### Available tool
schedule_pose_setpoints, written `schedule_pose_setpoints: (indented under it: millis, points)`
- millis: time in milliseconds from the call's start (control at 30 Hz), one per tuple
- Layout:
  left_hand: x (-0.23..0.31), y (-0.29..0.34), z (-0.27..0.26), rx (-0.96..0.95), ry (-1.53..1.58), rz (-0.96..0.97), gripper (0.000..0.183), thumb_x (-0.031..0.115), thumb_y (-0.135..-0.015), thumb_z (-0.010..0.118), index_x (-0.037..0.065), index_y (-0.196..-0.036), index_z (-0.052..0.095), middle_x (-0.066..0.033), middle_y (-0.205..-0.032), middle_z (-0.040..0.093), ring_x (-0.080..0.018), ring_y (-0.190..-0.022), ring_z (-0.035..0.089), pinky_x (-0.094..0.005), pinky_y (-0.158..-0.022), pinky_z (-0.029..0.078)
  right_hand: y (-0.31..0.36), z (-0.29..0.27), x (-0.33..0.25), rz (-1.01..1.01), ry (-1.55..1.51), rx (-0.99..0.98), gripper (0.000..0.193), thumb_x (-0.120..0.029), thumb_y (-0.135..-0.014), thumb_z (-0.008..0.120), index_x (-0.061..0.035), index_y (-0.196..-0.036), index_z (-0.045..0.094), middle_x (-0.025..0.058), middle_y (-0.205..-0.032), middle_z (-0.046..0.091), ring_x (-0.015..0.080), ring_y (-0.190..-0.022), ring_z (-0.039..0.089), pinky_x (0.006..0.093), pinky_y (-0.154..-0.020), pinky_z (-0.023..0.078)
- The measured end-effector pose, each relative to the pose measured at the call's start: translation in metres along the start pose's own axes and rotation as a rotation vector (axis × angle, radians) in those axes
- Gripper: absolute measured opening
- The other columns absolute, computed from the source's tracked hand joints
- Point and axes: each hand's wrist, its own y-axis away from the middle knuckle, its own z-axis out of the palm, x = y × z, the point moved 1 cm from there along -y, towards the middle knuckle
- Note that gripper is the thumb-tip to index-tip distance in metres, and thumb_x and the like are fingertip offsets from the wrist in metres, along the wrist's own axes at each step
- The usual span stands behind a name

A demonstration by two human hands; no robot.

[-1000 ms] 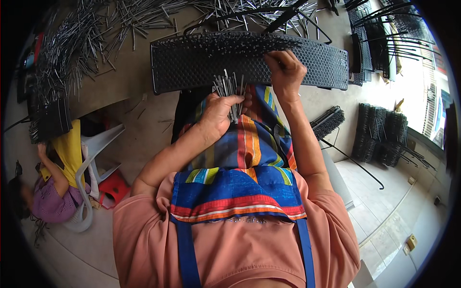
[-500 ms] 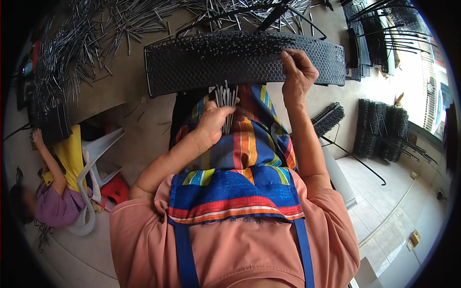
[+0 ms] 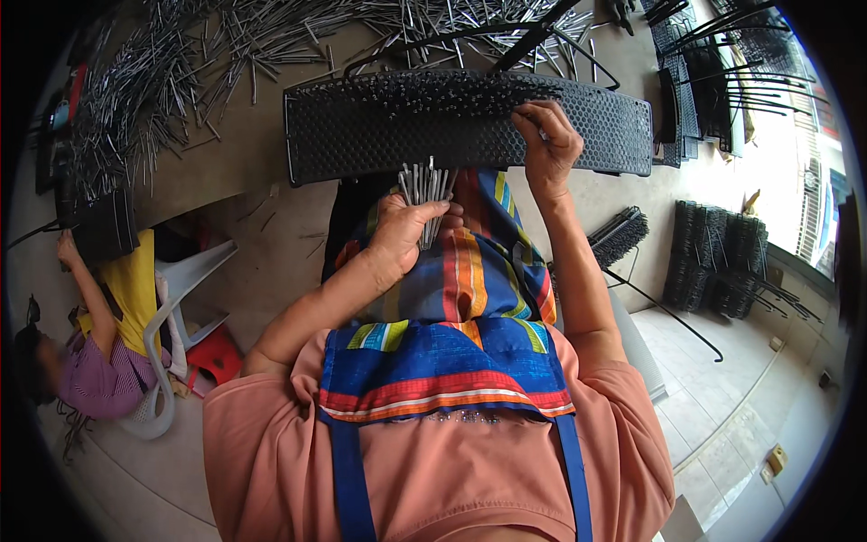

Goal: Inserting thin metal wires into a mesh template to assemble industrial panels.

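My left hand (image 3: pixel 402 230) is closed round a bundle of thin grey metal rods (image 3: pixel 424 194), their upper ends fanned out above my lap. In front of it a long, slightly curved black perforated panel (image 3: pixel 379 149) lies across, at the near side of the table. Many small shiny tips (image 3: pixel 442 98) show in the holes along its far half. Over the panel's right part is my right hand (image 3: pixel 553 149), fingers pinched together. Whatever lies between those fingertips is hidden or too small to name.
Loose rods (image 3: pixel 262 41) heap across the table (image 3: pixel 194 176) beyond the panel and to its left. A black wire stand (image 3: pixel 528 45) rises behind the panel. Bundled black wire racks (image 3: pixel 713 253) stand at right. A person in purple (image 3: pixel 99 361) sits at far left by a white chair (image 3: pixel 167 361).
My right hand has shifted slightly left and down over the panel, still pinched. In the picture the panel sits a little further right and lower. My left hand keeps its bundle.
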Motion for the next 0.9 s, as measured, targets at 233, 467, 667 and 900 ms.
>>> schedule_pose_setpoints:
  millis: [233,467,667,900]
  points:
    - [0.002,-0.002,-0.001,0.009,0.010,0.027,0.021,-0.004,-0.084,0.060,0.000,-0.104,0.064,-0.0154,-0.090,0.071,-0.0235,-0.075,0.070,-0.0322,-0.063,0.057,0.001,0.007,-0.009,0.059,0.188,-0.007,0.011,0.005,-0.075,0.072,0.0011,-0.085,0.071,0.0054,-0.075,0.063,0.0107,-0.066,0.059,0.0242,-0.059,0.046]
    - [0.003,-0.002,-0.001,-0.024,0.122,0.018,0.023,-0.006,-0.082,0.061,0.000,-0.104,0.065,-0.0149,-0.090,0.071,-0.0240,-0.075,0.070,-0.0356,-0.069,0.059,0.013,0.006,-0.016,0.363,0.014,-0.246,0.007,-0.002,-0.079,0.072,0.0021,-0.084,0.070,0.0031,-0.069,0.064,0.0081,-0.064,0.057,0.0240,-0.056,0.045]
    - [-0.011,-0.008,-0.007,-0.041,0.097,0.119,0.025,-0.005,-0.082,0.062,0.006,-0.104,0.067,-0.0095,-0.088,0.071,-0.0204,-0.076,0.070,-0.0344,-0.064,0.058,0.046,0.033,-0.055,0.949,-0.448,-0.505,0.007,-0.006,-0.081,0.071,0.0008,-0.081,0.068,0.0001,-0.066,0.062,0.0050,-0.058,0.053,0.0213,-0.052,0.041]
    - [0.005,0.010,-0.041,0.141,0.154,-0.049,0.017,0.006,-0.090,0.061,0.005,-0.106,0.066,-0.0104,-0.090,0.071,-0.0222,-0.080,0.069,-0.0348,-0.067,0.058,0.023,0.046,-0.061,0.540,-0.430,-0.035,0.003,-0.005,-0.085,0.069,-0.0026,-0.086,0.069,-0.0042,-0.065,0.059,0.0015,-0.055,0.044,0.0185,-0.050,0.032]
